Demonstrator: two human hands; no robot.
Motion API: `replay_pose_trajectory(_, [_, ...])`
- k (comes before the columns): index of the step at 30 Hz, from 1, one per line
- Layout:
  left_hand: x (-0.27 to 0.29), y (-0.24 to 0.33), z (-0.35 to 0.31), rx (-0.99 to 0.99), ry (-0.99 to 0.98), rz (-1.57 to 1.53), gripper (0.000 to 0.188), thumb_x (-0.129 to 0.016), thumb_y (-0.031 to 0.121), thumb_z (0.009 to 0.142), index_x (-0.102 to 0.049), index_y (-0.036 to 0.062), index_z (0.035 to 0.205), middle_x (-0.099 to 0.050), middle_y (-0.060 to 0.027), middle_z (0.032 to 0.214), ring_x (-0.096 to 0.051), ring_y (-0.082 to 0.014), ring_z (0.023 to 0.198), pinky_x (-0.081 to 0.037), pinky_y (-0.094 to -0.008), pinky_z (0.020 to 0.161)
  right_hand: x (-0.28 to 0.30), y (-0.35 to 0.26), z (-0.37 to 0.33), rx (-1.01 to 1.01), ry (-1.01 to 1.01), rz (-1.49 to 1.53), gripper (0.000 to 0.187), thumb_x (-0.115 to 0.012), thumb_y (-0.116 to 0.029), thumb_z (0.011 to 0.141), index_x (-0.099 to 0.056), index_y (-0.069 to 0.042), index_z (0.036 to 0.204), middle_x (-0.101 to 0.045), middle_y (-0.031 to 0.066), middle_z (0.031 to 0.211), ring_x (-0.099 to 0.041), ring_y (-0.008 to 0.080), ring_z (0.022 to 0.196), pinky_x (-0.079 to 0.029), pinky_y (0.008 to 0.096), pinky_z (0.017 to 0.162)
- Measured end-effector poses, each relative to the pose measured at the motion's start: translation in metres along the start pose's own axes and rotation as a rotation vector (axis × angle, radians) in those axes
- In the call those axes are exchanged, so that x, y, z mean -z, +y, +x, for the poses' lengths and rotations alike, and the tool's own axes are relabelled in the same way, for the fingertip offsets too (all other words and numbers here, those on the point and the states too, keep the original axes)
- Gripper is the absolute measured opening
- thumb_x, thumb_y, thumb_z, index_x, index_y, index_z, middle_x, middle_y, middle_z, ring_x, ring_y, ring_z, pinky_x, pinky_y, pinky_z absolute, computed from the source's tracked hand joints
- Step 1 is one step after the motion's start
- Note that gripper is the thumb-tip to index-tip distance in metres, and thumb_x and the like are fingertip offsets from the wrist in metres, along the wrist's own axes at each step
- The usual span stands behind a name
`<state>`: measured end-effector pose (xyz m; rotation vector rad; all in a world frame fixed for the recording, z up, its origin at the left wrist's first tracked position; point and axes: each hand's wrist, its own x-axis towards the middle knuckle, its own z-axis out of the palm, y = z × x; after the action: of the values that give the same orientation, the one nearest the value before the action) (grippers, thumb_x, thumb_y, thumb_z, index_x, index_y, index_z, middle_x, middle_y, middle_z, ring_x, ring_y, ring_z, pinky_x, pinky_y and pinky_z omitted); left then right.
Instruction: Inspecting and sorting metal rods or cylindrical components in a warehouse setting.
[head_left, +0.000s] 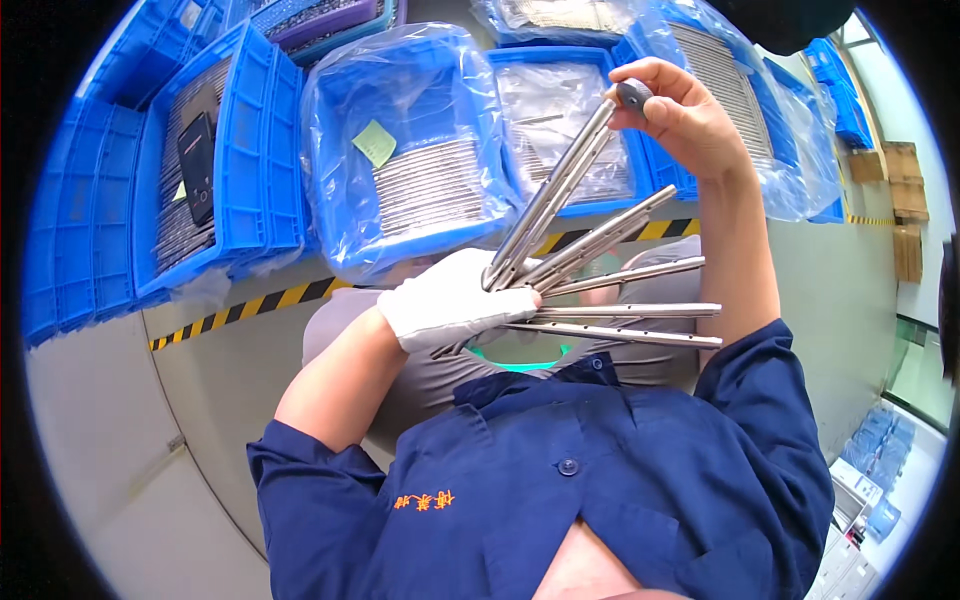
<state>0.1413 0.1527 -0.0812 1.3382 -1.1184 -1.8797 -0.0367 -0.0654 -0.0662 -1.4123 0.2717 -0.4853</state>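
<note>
My left hand (440,302), in a white glove, is closed around several slim metal rods (625,312). They fan out to the right and upward from my grip, and small holes run along some of them. My bare right hand (695,125) pinches a small dark round knurled piece (633,94) between thumb and fingers. That piece is at the upper end of the topmost rods; whether it is touching them or fitted on one, I cannot tell. The rods' lower ends are partly hidden by the glove.
A blue bin (330,185) lined with clear plastic holds stacked rods and a yellow-green note (375,144). Beside it, another lined bin (567,208) holds plastic-covered parts. At left, a phone (196,168) lies on rods in a blue crate (262,150). Striped floor tape (268,303) passes below.
</note>
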Motion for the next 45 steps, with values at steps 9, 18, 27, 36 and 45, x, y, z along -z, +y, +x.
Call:
replay_pose_trajectory(9, [0.001, 0.009, 0.005, 0.088, -0.089, 0.156, 0.036, -0.060, 0.031, 0.077, -0.057, 0.0019, 0.097, -0.051, -0.0009, 0.064, -0.045, -0.0069, 0.056, -0.038, -0.0233, 0.050, -0.010, -0.008, -0.006, 0.042, -0.097, -0.175, 0.036, -0.065, -0.021, 0.072, -0.056, -0.001, 0.101, -0.058, 0.0074, 0.091, -0.055, 0.0147, 0.085, -0.044, 0.0269, 0.078])
replay_pose_trajectory(18, [0.005, 0.005, -0.007, -0.019, -0.106, 0.151, 0.047, -0.057, 0.039, 0.077, -0.054, 0.0017, 0.105, -0.058, -0.0055, 0.077, -0.050, -0.0119, 0.070, -0.041, -0.0268, 0.064, -0.009, -0.013, -0.002, 0.097, -0.131, -0.226, 0.037, -0.067, -0.020, 0.070, -0.055, -0.003, 0.100, -0.056, 0.0103, 0.091, -0.057, 0.0198, 0.086, -0.045, 0.0313, 0.080])
replay_pose_trajectory(27, [0.010, -0.011, -0.029, -0.306, -0.092, -0.420, 0.041, -0.063, 0.029, 0.072, -0.050, 0.0042, 0.101, -0.053, -0.0014, 0.066, -0.048, -0.0078, 0.056, -0.040, -0.0232, 0.049, -0.015, 0.076, 0.090, -0.260, -0.069, 0.101, 0.021, -0.055, -0.012, 0.078, -0.054, -0.004, 0.097, -0.053, 0.0024, 0.074, -0.050, 0.0075, 0.065, -0.038, 0.0187, 0.056])
replay_pose_trajectory(36, [0.042, -0.012, -0.055, -0.161, -0.018, -0.599, 0.027, -0.061, 0.022, 0.076, -0.053, 0.0043, 0.095, -0.052, -0.0014, 0.066, -0.049, -0.0080, 0.054, -0.041, -0.0228, 0.050, -0.110, 0.268, 0.185, -0.311, -0.017, -1.010, 0.030, -0.058, -0.020, 0.077, -0.059, -0.003, 0.101, -0.058, 0.0049, 0.069, -0.052, 0.0124, 0.057, -0.042, 0.0256, 0.052])
replay_pose_trajectory(45, [0.051, -0.036, -0.058, -0.263, 0.116, -0.471, 0.031, -0.060, 0.021, 0.076, -0.050, 0.0002, 0.098, -0.056, -0.0075, 0.084, -0.052, -0.0141, 0.077, -0.042, -0.0277, 0.070, -0.129, 0.346, 0.217, -1.015, 0.413, -0.165, 0.018, -0.055, -0.026, 0.080, -0.051, -0.009, 0.077, -0.037, -0.0008, 0.056, -0.030, 0.0091, 0.043, -0.021, 0.0237, 0.038])
